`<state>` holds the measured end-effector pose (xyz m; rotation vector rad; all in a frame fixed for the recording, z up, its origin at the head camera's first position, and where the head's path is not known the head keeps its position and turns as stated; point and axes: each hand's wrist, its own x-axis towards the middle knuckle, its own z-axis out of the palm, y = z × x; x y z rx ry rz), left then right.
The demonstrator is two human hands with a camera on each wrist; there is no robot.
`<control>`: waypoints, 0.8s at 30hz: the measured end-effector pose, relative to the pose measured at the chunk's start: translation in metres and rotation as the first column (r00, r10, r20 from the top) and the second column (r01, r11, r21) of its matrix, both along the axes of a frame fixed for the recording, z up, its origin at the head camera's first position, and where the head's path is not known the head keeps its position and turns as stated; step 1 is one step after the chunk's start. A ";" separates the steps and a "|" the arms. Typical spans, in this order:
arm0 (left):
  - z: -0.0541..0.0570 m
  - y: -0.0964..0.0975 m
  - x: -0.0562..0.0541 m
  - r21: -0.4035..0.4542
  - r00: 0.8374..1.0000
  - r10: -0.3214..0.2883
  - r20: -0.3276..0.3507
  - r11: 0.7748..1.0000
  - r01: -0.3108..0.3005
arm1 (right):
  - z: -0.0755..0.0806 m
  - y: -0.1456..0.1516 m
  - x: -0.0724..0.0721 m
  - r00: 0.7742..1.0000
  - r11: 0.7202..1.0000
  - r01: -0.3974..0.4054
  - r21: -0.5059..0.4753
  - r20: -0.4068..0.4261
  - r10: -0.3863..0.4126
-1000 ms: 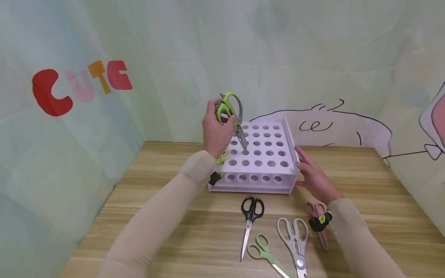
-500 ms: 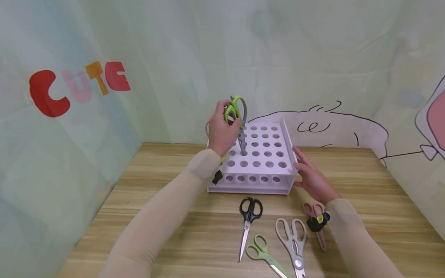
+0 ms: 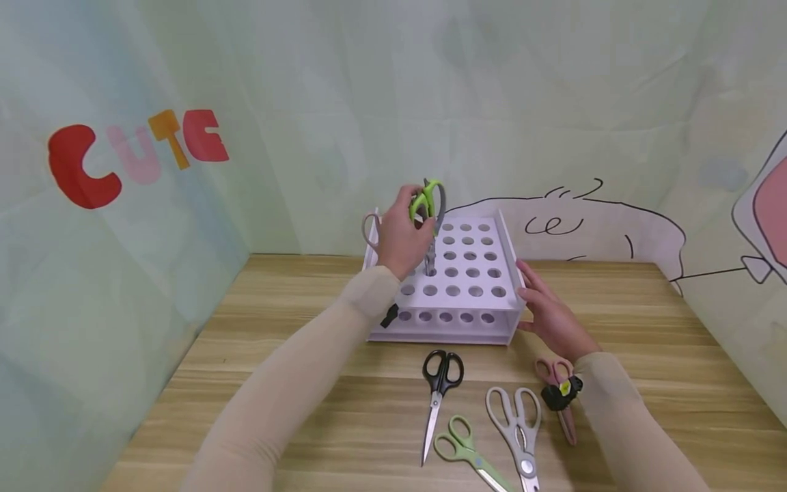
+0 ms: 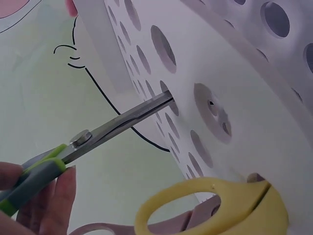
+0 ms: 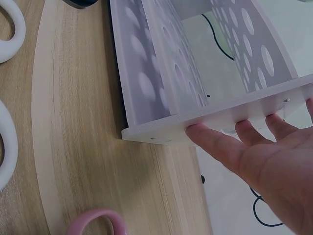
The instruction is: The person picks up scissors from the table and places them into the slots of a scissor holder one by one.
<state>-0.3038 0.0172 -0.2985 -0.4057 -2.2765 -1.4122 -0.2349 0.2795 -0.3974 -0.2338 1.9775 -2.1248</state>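
My left hand (image 3: 402, 236) pinches the handles of lime-green and grey scissors (image 4: 120, 122) above a white perforated rack (image 3: 443, 305). The blades point down, and in the left wrist view their tips enter one of the rack's holes. Yellow-handled scissors (image 4: 249, 205) stand in the rack at its near left, largely covered by my left arm in the head view. Behind them sits a dull pink pair (image 4: 166, 226). With extended fingers, my right hand (image 3: 556, 321) presses against the rack's right side panel (image 5: 220, 112).
On the wooden table (image 3: 295, 424) before the rack lie black-handled scissors (image 3: 438, 383), pale green scissors (image 3: 464, 447), light grey kitchen scissors (image 3: 521, 437) and pink scissors (image 3: 562, 403) with a black piece on them. A printed cloth (image 3: 320, 123) rises behind.
The green and grey scissors have shifted right and slightly down with my left hand. Their blades stand more upright, with the tips at the hole. My right hand stays on the rack's side.
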 end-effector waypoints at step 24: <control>-0.020 0.006 0.001 -0.174 1.000 -0.018 0.019 0.985 0.021 | -0.002 -0.001 -0.001 1.000 1.000 0.007 0.012 -0.007 -0.007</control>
